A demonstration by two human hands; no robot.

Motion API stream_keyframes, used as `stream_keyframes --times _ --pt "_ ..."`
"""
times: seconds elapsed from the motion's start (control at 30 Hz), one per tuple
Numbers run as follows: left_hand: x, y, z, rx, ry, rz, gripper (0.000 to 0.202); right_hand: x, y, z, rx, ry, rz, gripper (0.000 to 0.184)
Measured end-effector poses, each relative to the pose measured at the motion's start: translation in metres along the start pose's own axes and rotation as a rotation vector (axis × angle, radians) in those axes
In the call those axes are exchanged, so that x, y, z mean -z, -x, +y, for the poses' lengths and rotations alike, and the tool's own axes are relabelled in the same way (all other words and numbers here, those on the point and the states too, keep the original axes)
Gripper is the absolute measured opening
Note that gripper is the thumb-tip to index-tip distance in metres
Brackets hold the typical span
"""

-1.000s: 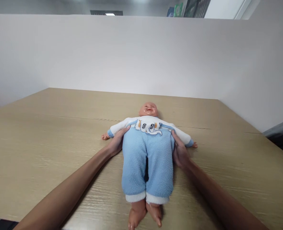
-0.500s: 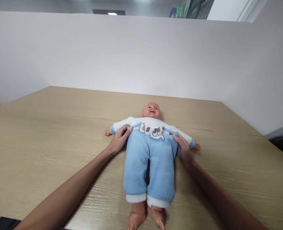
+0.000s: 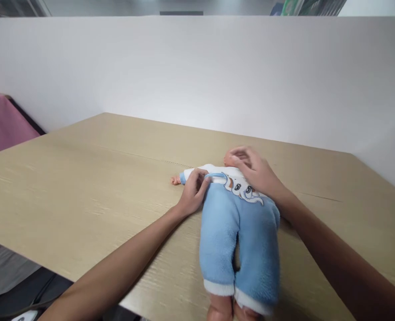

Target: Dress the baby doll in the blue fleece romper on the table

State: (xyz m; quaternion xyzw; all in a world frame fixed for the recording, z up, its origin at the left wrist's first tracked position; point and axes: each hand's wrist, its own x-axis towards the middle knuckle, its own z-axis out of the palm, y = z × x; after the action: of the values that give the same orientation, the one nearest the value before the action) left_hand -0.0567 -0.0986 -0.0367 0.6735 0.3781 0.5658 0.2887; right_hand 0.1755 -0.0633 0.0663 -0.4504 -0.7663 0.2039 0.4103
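A baby doll (image 3: 218, 307) lies on its back on the wooden table, wearing a white top and fuzzy light-blue overalls (image 3: 222, 223) with an elephant-face bib (image 3: 242, 187). At the doll's side, my left hand (image 3: 193, 194) is closed, thumb and fingers pinching the blue shoulder strap (image 3: 217, 176). My right hand (image 3: 252, 167) hovers over the upper chest and head, fingers curved, thumb apart and nothing visible in it; it is a little blurred. It hides most of the doll's face and the arm on that side.
Behind the wooden table (image 3: 83, 178) stands a white partition (image 3: 197, 76). Pink cloth (image 3: 6, 120) hangs beyond the left edge. Dark items (image 3: 26, 294) lie below the near left edge.
My right hand has left the strap on its side and risen up toward the doll's head. My left hand stays at the other strap. The view has turned left.
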Motion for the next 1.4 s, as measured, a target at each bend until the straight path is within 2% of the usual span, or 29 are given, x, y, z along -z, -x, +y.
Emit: stream_keyframes --times 0.1,0.2,0.23,0.3,0.37,0.43,0.57,0.63,0.77,0.83,0.9,1.03,1.13,1.2,1.3,1.4 --pt "-0.001 0.001 0.001 -0.053 0.009 -0.006 0.019 -0.028 -0.044 -0.009 0.124 0.233 -0.39 0.028" --pt "-0.001 0.002 0.002 -0.1 0.005 -0.005 0.016 -0.059 -0.076 -0.004 0.231 0.374 -0.791 0.027" --pt "-0.001 0.002 0.003 -0.109 -0.001 -0.001 0.016 -0.068 -0.082 -0.001 0.263 0.391 -0.882 0.029" --pt "0.0 0.002 0.004 -0.124 -0.012 0.001 0.016 -0.081 -0.088 0.004 0.33 0.391 -0.955 0.029" --pt "0.0 0.002 0.005 -0.141 -0.021 -0.002 0.014 -0.085 -0.087 0.008 0.379 0.369 -0.912 0.023" --pt "0.001 0.002 0.004 -0.151 -0.033 -0.01 0.015 -0.081 -0.081 0.01 0.373 0.343 -0.802 0.021" --pt "0.002 0.005 0.001 -0.229 -0.073 -0.009 0.013 -0.059 -0.067 0.012 0.215 0.234 -0.479 0.033" --pt "0.003 0.007 -0.001 -0.323 -0.142 0.024 0.015 -0.047 -0.061 0.014 0.142 0.073 -0.396 0.037" --pt "0.006 0.011 -0.003 -0.505 -0.311 0.119 0.03 -0.033 -0.055 0.027 0.022 -0.277 -0.456 0.046" --pt "0.008 0.012 -0.003 -0.563 -0.318 0.111 0.032 -0.035 -0.054 0.033 0.012 -0.338 -0.476 0.051" --pt "0.008 0.012 -0.005 -0.57 -0.283 0.092 0.029 -0.039 -0.054 0.035 0.057 -0.307 -0.463 0.052" --pt "0.004 0.012 -0.011 -0.45 -0.086 0.151 0.018 -0.041 -0.048 0.022 0.178 -0.068 -0.378 0.049" --pt "0.001 0.009 -0.013 -0.262 0.014 0.186 0.016 -0.033 -0.036 0.001 0.219 0.067 -0.326 0.04" --pt "0.001 0.006 -0.011 -0.122 0.028 0.202 0.017 -0.025 -0.023 -0.012 0.095 0.083 -0.319 0.031" --pt "0.0 0.001 -0.008 0.015 0.091 0.224 0.021 -0.015 -0.005 -0.022 -0.118 0.081 -0.404 0.035" --pt "-0.002 -0.003 -0.012 0.128 0.215 0.206 0.024 -0.015 0.006 -0.017 -0.1 0.061 -0.493 0.042"
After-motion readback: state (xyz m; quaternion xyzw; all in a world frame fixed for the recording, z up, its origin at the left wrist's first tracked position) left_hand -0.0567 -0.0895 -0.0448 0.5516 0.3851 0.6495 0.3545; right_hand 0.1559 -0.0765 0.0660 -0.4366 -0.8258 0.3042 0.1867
